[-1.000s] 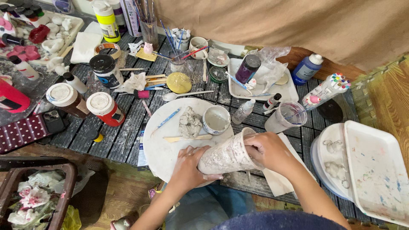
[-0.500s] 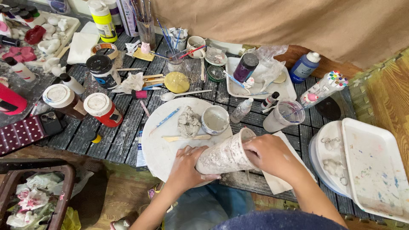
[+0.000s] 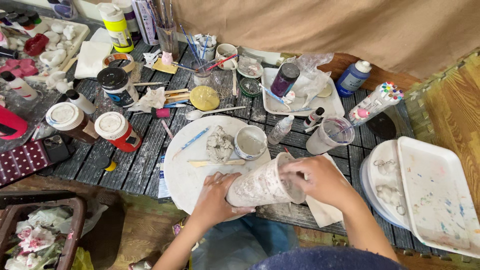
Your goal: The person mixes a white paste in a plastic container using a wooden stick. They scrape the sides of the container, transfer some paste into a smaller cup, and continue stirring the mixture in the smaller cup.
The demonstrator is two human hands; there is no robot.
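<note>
The left hand [image 3: 216, 192] curls around a grey clay-smeared cup [image 3: 260, 184] tipped on its side, while the right hand [image 3: 315, 177] closes over its open rim. The cup lies over a round white board [image 3: 186, 170] on the dark slatted table [image 3: 135, 160]. Beyond sit a grey clay lump [image 3: 219, 146] and a small white bowl [image 3: 250, 142].

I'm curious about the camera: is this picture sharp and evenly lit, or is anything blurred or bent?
Head view: soft, even daylight with faint shadows; no strong glare. The left hand, right hand and clay cone are slightly soft; the round white board is sharper. Wide-angle bending shows at the white tray.
</note>
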